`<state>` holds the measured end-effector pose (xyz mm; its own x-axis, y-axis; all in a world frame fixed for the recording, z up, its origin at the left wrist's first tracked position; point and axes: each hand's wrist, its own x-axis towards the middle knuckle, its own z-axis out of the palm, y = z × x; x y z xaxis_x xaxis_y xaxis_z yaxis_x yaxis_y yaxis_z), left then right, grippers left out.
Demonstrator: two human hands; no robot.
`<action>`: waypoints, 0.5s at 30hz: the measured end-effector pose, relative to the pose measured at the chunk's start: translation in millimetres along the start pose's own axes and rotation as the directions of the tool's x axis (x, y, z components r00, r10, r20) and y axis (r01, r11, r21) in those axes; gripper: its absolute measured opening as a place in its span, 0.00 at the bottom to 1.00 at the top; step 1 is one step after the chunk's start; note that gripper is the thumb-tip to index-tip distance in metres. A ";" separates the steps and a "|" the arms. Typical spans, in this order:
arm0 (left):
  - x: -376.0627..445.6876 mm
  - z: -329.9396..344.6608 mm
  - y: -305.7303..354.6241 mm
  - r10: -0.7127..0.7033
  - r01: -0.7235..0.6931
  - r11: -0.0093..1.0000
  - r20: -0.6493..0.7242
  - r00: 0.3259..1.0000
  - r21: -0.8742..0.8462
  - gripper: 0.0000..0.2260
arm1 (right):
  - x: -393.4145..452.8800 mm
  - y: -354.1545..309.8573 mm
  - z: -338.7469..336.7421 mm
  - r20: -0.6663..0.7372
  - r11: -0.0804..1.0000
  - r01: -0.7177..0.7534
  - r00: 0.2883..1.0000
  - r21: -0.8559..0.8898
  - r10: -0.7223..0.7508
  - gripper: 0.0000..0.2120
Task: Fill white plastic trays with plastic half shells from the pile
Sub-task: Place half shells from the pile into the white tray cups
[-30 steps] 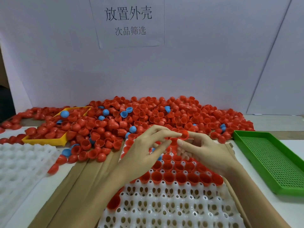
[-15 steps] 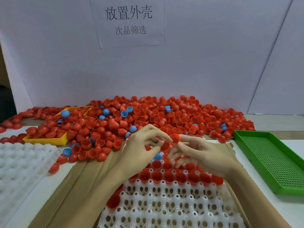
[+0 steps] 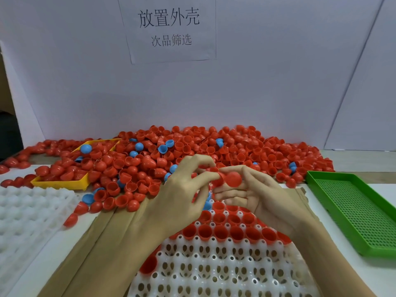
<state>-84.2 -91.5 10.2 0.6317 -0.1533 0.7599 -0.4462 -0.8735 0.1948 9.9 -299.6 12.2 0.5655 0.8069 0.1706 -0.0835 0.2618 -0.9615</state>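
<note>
You're mid-load: right hand (image 3: 255, 196) pinches a red shell (image 3: 233, 179) over the tray's (image 3: 214, 266) far rows, left hand (image 3: 182, 196) curled at it, grip unclear. Next, drop it open-side up into a free pocket. Pile (image 3: 192, 151) sits beyond.

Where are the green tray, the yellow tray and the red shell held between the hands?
green tray (image 3: 351, 202), head view, on its perforated floor.
yellow tray (image 3: 61, 184), head view, on its near wall.
red shell (image 3: 233, 179), head view, on its rounded outer surface, between the fingertips.
</note>
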 end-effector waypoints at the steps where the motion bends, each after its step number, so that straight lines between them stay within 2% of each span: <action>1: 2.2 -2.7 3.0 -0.071 0.070 0.992 -0.008 0.997 -0.105 0.08 | 0.8 0.2 0.4 -0.034 1.000 0.009 0.999 0.001 -0.009 0.17; 3: 4.1 -3.4 13.7 -0.285 0.291 0.911 0.063 0.956 -0.291 0.08 | 2.5 2.4 2.0 -0.096 0.998 0.024 0.995 -0.051 -0.029 0.13; 4: 4.8 -1.1 15.5 -0.381 0.401 0.836 0.129 0.916 -0.375 0.08 | 2.9 4.5 2.6 -0.117 0.995 0.029 0.992 -0.100 -0.041 0.13; 5: 5.1 1.6 16.5 -0.454 0.486 0.752 0.184 0.872 -0.445 0.08 | 2.9 6.5 3.3 -0.124 0.986 0.038 0.991 -0.164 -0.058 0.13; 7: 6.2 5.3 17.8 -0.531 0.576 0.658 0.243 0.812 -0.485 0.05 | 2.7 9.6 4.2 -0.112 0.946 0.075 0.987 -0.316 -0.115 0.13; 12: 3.8 3.9 10.3 -0.507 0.718 0.422 0.513 0.693 -0.553 0.07 | 5.9 12.2 4.9 -0.075 0.778 0.214 0.945 -0.591 -0.317 0.10; 15: 3.7 2.4 5.6 -0.500 0.763 0.313 0.584 0.639 -0.566 0.11 | 5.1 13.0 1.9 -0.034 0.745 0.209 0.954 -0.634 -0.296 0.08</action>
<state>-82.8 -98.0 12.5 0.9973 0.0691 0.0257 -0.0166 -0.1287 0.9915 10.1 -291.1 1.0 0.5923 0.6746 0.4406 0.5760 0.0279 -0.8170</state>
